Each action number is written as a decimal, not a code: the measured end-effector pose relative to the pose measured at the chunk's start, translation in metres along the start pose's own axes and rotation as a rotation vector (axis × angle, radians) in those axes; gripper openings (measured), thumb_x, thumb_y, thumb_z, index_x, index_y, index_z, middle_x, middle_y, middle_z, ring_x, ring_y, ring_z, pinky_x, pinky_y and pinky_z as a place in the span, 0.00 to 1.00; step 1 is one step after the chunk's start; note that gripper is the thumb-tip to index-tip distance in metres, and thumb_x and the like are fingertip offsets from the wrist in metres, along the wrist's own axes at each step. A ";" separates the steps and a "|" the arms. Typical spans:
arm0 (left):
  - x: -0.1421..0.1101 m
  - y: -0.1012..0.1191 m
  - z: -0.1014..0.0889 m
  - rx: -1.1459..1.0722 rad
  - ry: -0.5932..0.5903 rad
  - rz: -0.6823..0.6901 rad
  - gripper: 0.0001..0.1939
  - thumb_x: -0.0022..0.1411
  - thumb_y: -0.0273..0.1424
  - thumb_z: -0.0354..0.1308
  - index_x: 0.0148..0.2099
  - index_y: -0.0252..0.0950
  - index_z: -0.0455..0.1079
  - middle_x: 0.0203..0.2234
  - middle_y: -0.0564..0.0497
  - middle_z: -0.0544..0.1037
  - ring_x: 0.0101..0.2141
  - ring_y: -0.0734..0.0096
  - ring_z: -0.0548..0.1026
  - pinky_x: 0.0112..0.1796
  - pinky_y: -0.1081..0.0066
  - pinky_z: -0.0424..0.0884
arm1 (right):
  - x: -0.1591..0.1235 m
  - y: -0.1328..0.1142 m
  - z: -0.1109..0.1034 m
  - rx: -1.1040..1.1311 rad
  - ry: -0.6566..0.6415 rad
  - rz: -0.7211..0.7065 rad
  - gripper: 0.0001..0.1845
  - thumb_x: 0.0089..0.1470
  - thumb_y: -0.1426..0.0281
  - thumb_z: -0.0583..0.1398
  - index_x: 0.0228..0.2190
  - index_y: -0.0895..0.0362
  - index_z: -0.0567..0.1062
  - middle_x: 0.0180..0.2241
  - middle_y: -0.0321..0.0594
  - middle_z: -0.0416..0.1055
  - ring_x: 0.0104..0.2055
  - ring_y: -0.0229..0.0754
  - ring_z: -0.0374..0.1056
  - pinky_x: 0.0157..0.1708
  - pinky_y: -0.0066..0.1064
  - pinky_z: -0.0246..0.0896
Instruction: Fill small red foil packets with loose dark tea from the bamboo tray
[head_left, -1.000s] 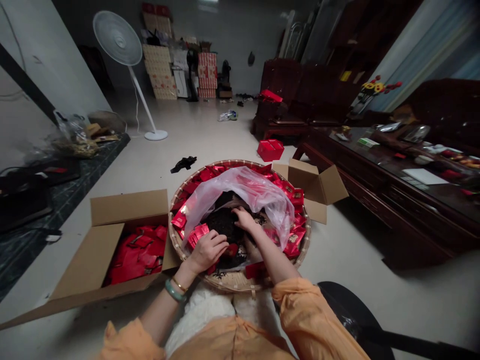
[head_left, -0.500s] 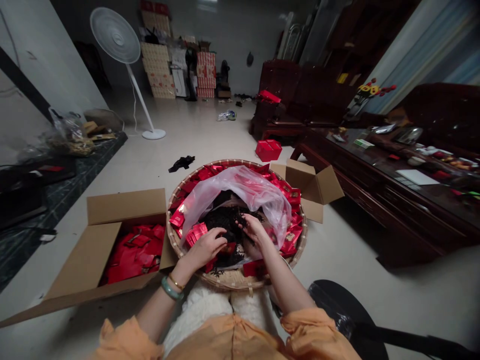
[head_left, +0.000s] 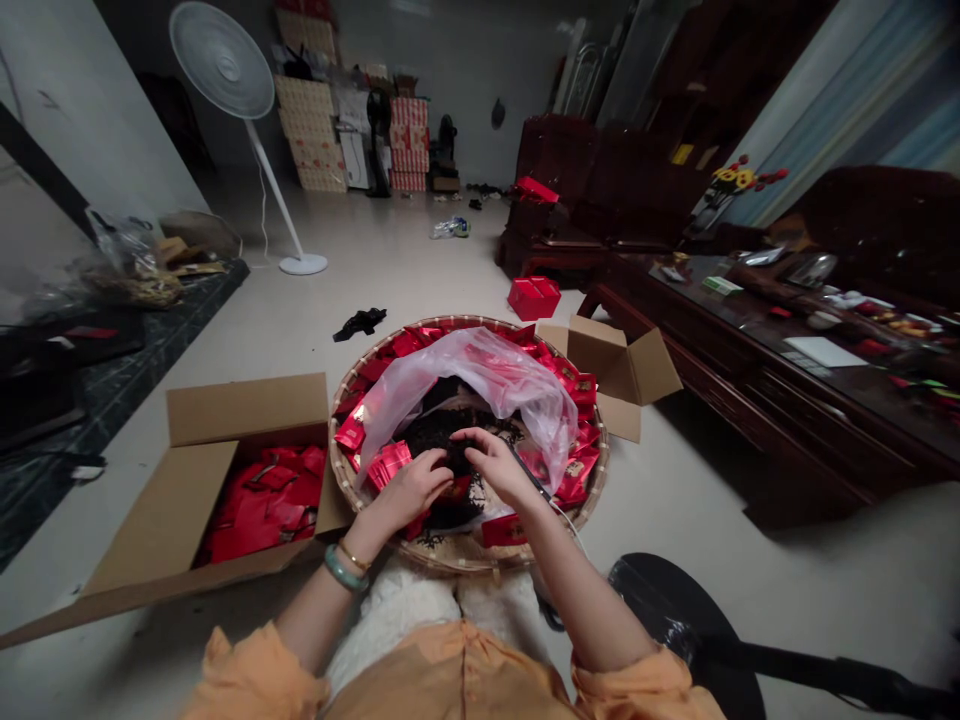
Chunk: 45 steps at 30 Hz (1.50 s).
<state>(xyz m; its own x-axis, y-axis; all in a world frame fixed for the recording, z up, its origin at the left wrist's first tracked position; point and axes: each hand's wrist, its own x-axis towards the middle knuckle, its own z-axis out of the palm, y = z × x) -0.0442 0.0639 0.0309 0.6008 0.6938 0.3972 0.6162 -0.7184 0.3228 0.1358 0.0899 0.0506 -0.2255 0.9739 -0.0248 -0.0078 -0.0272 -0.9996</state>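
Note:
A round woven bamboo basket [head_left: 480, 562] rests at my knees. In it, a translucent plastic bag [head_left: 480, 355] lies open around a heap of dark, dried tea-like leaves [head_left: 427, 432]. My left hand [head_left: 411, 490] is curled at the heap's near left side, its fingers on a red packet [head_left: 456, 490] that they partly hide. My right hand [head_left: 501, 468] is over the leaves, just right of the left fingertips, with thumb and fingers bent around a dark clump. Red foil packets [head_left: 388, 462] lie beside my left hand, and several more ring the bag.
At left stands an open carton [head_left: 161, 510] full of red packets [head_left: 262, 505]. Another open carton [head_left: 604, 360] sits behind the basket at right, near a red box [head_left: 534, 297]. A dark wooden table [head_left: 750, 370] flanks the right; a black round base [head_left: 675, 620] is close by.
My right hand has moved left, closer to the left fingertips, with a dark clump at its fingers. The left hand stays nearly in place. The whole view has shifted slightly.

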 end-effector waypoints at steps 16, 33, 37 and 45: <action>-0.001 -0.003 0.002 -0.048 0.047 0.011 0.08 0.62 0.25 0.50 0.39 0.36 0.71 0.43 0.45 0.70 0.43 0.66 0.71 0.42 0.65 0.72 | -0.007 0.010 0.007 -0.016 0.005 -0.108 0.13 0.44 0.73 0.58 0.34 0.54 0.77 0.41 0.39 0.75 0.46 0.42 0.69 0.52 0.40 0.59; -0.001 0.003 -0.004 -0.036 0.048 0.052 0.08 0.63 0.25 0.49 0.40 0.35 0.70 0.39 0.46 0.75 0.42 0.67 0.71 0.40 0.64 0.72 | 0.007 0.021 -0.003 0.271 0.197 -0.014 0.14 0.45 0.67 0.61 0.37 0.55 0.75 0.44 0.42 0.73 0.46 0.43 0.67 0.50 0.40 0.60; 0.000 0.003 -0.008 0.001 0.021 0.079 0.08 0.63 0.26 0.50 0.38 0.35 0.70 0.36 0.47 0.75 0.40 0.67 0.71 0.39 0.66 0.72 | 0.008 0.022 -0.010 -0.084 0.136 -0.125 0.16 0.50 0.70 0.55 0.41 0.52 0.74 0.47 0.39 0.71 0.52 0.42 0.63 0.55 0.41 0.53; -0.003 0.000 -0.007 0.069 -0.037 0.082 0.08 0.63 0.27 0.51 0.39 0.36 0.71 0.35 0.47 0.73 0.36 0.69 0.70 0.35 0.70 0.69 | -0.025 0.005 -0.005 -0.961 -0.201 -0.330 0.13 0.54 0.71 0.54 0.35 0.51 0.78 0.43 0.42 0.71 0.54 0.47 0.58 0.57 0.45 0.45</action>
<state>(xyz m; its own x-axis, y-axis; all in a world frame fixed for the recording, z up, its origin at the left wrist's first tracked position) -0.0498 0.0616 0.0354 0.6682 0.6349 0.3878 0.5970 -0.7686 0.2298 0.1465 0.0670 0.0458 -0.5124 0.8423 0.1672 0.6622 0.5115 -0.5476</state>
